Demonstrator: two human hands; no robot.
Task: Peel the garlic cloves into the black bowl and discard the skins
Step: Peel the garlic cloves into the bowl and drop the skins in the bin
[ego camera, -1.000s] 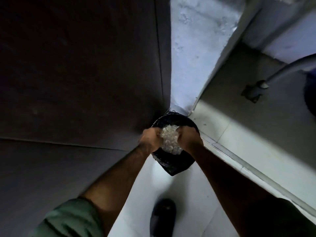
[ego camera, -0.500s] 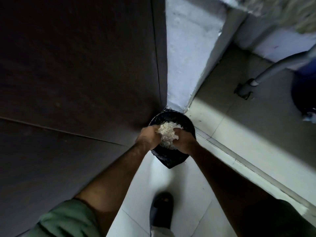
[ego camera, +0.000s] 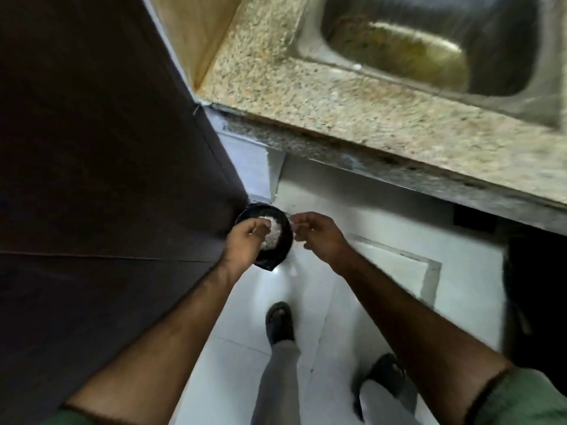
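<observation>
Risk: light garlic skins (ego camera: 270,233) may scatter beside the black-lined bin (ego camera: 283,240) onto the floor (ego camera: 306,289), because left hand (ego camera: 247,237) fingers curl loosely over the heap and right hand (ego camera: 317,234), fingers loosely curled, hangs just beside the rim; whether either pinches skins cannot be told.

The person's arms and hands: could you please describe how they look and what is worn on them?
Both forearms are bare, with short green sleeves showing at the lower frame corners. The left hand and right hand are bare: no gloves, and no watch or rings can be seen. Fine detail is blurred.
</observation>
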